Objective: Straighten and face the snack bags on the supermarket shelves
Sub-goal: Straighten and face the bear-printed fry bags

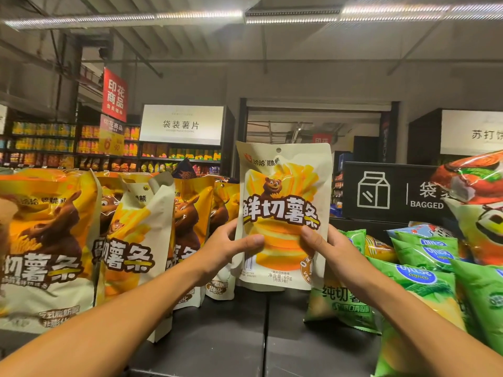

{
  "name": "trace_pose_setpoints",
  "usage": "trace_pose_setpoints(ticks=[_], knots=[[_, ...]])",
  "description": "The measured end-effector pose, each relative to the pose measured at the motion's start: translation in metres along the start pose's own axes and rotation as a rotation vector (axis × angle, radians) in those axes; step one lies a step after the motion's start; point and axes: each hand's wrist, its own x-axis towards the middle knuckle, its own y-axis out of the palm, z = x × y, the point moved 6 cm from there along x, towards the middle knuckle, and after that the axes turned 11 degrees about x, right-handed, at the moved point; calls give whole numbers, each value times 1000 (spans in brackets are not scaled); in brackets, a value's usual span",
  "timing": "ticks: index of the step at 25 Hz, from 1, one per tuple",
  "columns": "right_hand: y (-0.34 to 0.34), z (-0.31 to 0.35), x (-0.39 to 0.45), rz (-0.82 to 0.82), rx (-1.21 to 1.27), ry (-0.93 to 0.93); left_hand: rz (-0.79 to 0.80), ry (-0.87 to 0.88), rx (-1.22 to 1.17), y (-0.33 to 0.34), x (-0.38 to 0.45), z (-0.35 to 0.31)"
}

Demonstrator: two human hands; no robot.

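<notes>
Head view: at frame left, yellow bear bags (49,240) stand in a row on the dark shelf (231,336). At centre, the left hand (228,248) and right hand (334,248) pinch an upright cream fries bag (283,191), thumbs on its front. Green bags (424,281) lie at right.

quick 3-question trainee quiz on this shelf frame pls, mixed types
1. True or false: the cream fries bag is held upright, front toward the camera.
2. Which hands grip it? A) left hand only B) right hand only C) both
3. Fill in: the green bags lie to the held bag's ____.

Key: 1 true; 2 C; 3 right
</notes>
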Motion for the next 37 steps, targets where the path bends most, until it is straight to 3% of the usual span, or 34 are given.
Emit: trace_pose_setpoints(ticks=[10, 24, 37], knots=[[3, -2, 0, 67, 90, 42, 11, -2, -25, 0, 2, 4], [0, 2, 1, 61, 39, -9, 40, -3, -41, 0, 1, 5], [-1, -5, 2, 67, 65, 58, 39, -29, 12, 0, 0, 2]])
